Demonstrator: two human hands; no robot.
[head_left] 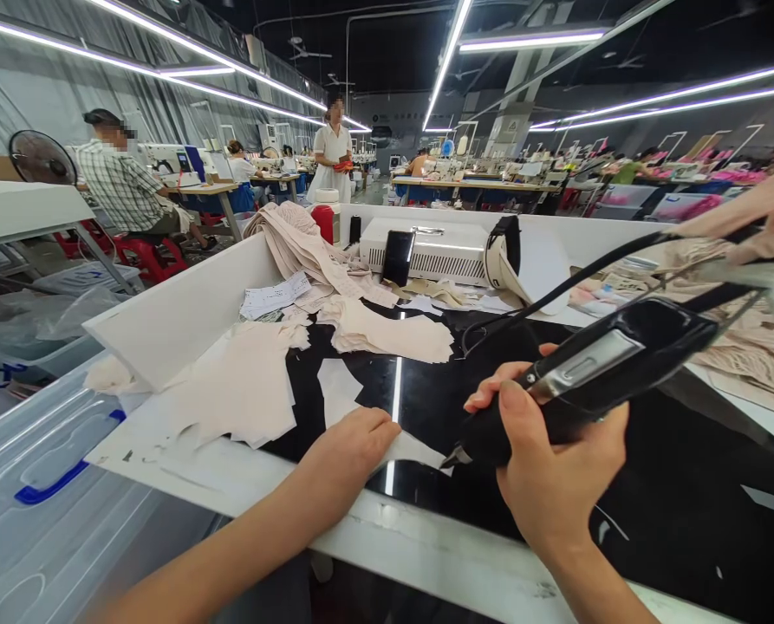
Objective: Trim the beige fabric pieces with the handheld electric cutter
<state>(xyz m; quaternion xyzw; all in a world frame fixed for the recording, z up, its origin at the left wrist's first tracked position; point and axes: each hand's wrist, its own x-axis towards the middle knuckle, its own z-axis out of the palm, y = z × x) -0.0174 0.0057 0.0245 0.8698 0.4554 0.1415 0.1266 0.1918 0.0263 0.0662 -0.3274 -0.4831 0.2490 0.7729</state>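
Left hand (344, 464), fingers pressed together, holds the white piece (418, 450) on the black tabletop (439, 399); rightward, I observe the right hand (559, 468), fingers wrapped around the black tool (621, 364), its tip at the piece's right end.

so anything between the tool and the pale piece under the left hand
Nothing visible: the black tool in the right hand has its tip at the right end of the pale piece, clear of the left hand.

A fabric stack (393, 334) lies before the phone (398, 257), left of the handheld tool (595, 360).
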